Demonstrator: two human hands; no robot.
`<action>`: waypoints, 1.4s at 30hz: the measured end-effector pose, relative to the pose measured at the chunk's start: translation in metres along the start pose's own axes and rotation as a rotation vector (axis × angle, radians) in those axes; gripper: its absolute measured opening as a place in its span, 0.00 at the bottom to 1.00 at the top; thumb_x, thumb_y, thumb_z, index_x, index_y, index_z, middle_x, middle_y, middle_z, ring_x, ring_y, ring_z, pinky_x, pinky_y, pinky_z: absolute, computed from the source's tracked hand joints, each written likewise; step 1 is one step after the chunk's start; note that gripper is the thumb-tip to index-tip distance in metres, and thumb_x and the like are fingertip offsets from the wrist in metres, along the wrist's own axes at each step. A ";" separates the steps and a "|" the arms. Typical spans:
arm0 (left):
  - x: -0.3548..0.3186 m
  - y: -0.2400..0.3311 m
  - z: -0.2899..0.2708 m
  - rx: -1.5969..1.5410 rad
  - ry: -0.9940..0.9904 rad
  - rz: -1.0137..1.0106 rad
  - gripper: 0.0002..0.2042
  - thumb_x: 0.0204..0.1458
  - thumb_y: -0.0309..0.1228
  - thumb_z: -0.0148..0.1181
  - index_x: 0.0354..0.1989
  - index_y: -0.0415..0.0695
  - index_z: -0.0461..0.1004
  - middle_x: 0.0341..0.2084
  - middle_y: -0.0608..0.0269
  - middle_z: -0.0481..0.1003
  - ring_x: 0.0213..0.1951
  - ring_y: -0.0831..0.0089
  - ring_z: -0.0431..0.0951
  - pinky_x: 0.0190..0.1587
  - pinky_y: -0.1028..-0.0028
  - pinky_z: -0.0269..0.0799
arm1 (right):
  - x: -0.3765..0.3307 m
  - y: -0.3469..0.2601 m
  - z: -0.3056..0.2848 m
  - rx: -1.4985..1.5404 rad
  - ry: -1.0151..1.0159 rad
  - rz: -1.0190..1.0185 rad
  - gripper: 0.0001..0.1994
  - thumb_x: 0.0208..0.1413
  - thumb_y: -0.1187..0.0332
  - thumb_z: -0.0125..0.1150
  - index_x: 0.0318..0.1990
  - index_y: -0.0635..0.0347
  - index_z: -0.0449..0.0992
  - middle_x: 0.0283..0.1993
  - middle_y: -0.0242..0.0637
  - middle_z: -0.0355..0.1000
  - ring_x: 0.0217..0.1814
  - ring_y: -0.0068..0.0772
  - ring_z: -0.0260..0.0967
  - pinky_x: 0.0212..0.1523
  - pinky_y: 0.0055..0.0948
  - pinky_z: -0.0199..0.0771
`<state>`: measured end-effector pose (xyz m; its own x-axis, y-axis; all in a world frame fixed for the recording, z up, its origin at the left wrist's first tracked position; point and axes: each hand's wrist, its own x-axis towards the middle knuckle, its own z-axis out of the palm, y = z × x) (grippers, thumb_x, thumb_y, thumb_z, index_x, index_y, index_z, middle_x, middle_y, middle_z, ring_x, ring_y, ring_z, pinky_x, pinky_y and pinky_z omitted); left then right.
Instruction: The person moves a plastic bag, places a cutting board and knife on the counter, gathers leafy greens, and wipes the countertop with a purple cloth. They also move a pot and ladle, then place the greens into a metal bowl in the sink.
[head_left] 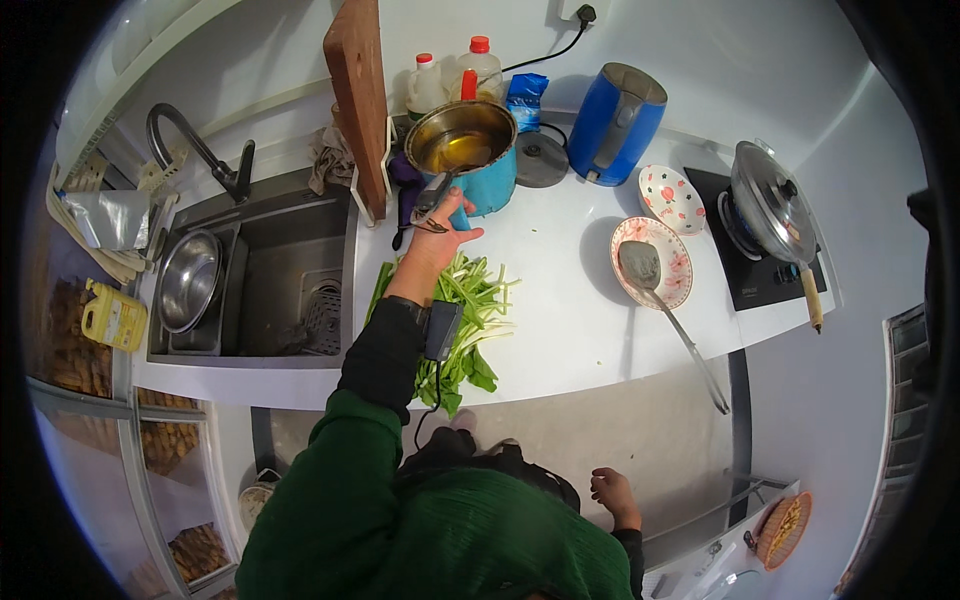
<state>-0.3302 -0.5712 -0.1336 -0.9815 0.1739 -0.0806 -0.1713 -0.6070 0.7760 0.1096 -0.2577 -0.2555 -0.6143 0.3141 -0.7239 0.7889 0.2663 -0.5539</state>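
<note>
1. Reaching to the dark handle (434,193) of the blue pot (490,187) with the left hand (438,232); fingers partly spread there, cannot tell if they close on it
2. Best grip, my judgement: whole palm round the handle, thumb along the top, wrist straight
3. Amber liquid (464,151) inside, so slow and level seems right; a tilt could spill it
4. Dark sleeve (383,348) runs beside leafy greens (466,310); a raised elbow likely avoids dragging them
5. Right hand (612,490) hangs low, away from the desk (560,345), fingers loosely curled, nothing visible in it
6. Pot is at the back of the desk, between wooden board (358,105) and dark lid (540,162)
7. Looks: blue outer wall, browned metal inside, open top, handle pointing toward the person
</note>
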 end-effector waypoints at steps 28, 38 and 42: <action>-0.100 0.053 0.024 0.186 -0.549 -0.200 0.15 0.61 0.38 0.40 0.44 0.38 0.63 0.38 0.56 0.64 0.52 0.61 0.61 0.55 0.42 0.57 | 0.058 -0.089 0.023 0.411 0.097 -0.306 0.14 0.52 0.69 0.53 0.45 0.64 0.71 0.33 0.37 0.71 0.32 0.27 0.70 0.33 0.26 0.71; -0.223 0.052 0.060 0.265 -0.472 -0.186 0.20 0.56 0.47 0.47 0.38 0.39 0.60 0.35 0.56 0.60 0.51 0.58 0.59 0.52 0.31 0.53 | 0.131 -0.089 0.026 1.384 0.003 -0.238 0.20 0.60 0.57 0.46 0.52 0.62 0.65 0.46 0.38 0.68 0.45 0.32 0.67 0.41 0.30 0.71; -0.261 0.048 0.063 0.269 -0.491 -0.175 0.21 0.56 0.48 0.47 0.39 0.38 0.60 0.33 0.56 0.59 0.50 0.59 0.61 0.50 0.30 0.56 | 0.146 -0.104 0.029 1.500 -0.030 -0.219 0.17 0.58 0.55 0.46 0.45 0.58 0.69 0.41 0.34 0.68 0.40 0.28 0.65 0.38 0.27 0.70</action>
<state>-0.0773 -0.5963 -0.0359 -0.7748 0.6316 0.0273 -0.2367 -0.3300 0.9138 -0.0618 -0.2657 -0.3151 -0.7324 0.3700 -0.5715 -0.0155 -0.8483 -0.5293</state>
